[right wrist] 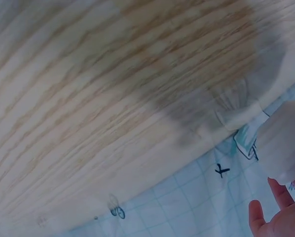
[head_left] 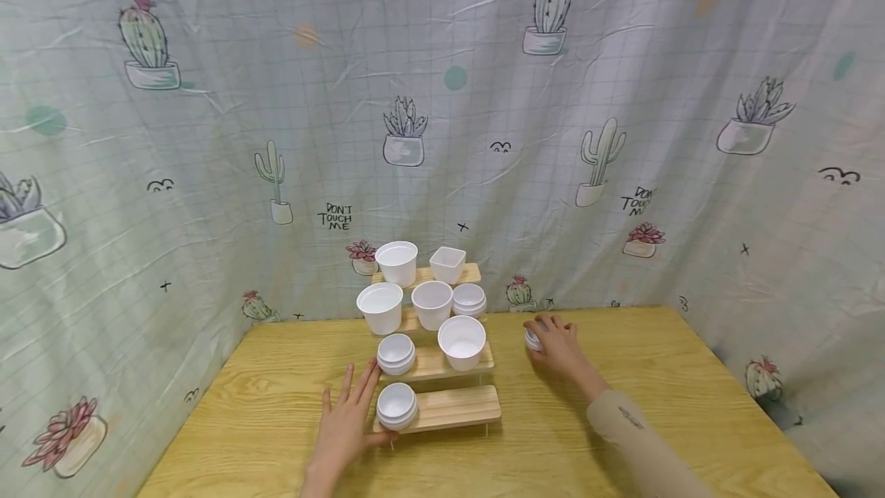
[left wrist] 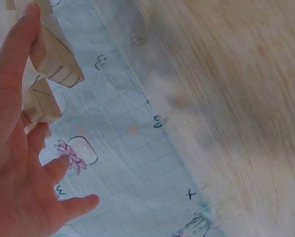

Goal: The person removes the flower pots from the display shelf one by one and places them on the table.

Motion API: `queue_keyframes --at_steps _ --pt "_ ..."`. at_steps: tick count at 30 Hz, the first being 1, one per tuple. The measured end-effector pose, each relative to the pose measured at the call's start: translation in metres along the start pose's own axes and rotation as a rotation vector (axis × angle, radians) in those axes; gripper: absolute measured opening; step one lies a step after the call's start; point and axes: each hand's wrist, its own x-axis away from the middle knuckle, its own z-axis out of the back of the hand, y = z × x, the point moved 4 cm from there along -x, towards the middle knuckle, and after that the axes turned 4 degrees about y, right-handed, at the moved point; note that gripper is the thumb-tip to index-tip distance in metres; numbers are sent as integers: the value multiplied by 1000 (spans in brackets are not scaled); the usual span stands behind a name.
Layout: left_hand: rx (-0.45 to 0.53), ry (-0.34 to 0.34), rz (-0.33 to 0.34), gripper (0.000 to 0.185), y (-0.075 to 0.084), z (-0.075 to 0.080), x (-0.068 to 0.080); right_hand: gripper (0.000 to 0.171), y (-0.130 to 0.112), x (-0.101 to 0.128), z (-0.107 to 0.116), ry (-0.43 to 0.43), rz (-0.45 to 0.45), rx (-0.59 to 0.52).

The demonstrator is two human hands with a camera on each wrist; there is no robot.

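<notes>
Right hand: While your right hand [head_left: 556, 344] sits right of centre in the head view, its fingers are curled round a small white tub [head_left: 532, 340] on the counter [head_left: 622, 360], so only the tub's left edge shows.
Tub from the fingers: it lies under them and a touch toward the left of the frame; in the right wrist view the tub [right wrist: 284, 143] fills the right edge with your fingertips [right wrist: 280, 192] just below it.
Tub's axis: you see a short round thing standing upright, so it has no long side to line up with.
Stepped wooden stand: the stand [head_left: 456, 406] is in the lower middle of the frame, left of the tub, with bare counter between them.
Free spots: the lowest step is bare to the right of its one tub [head_left: 397, 406], and that bare end is the part of the stand nearest your right hand.
Left hand: your left hand [head_left: 349, 421] lies flat on the counter with fingers straight and spread, thumb against the left end of the lowest step; the left wrist view shows the thumb [left wrist: 14, 64] along the wood.
Nearer hand: your right, already on the tub; your left is well apart from it, across the stand.
</notes>
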Motion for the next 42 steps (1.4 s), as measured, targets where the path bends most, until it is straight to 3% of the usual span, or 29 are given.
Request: queue_keyframes --at_steps 14,42 --pt "2 2 1 116 0 -1 -1 42 3 -5 -22 -77 -46 -12" --pt "29 -19 11 116 -2 -2 -1 48 6 -5 -26 -62 -81 -39"
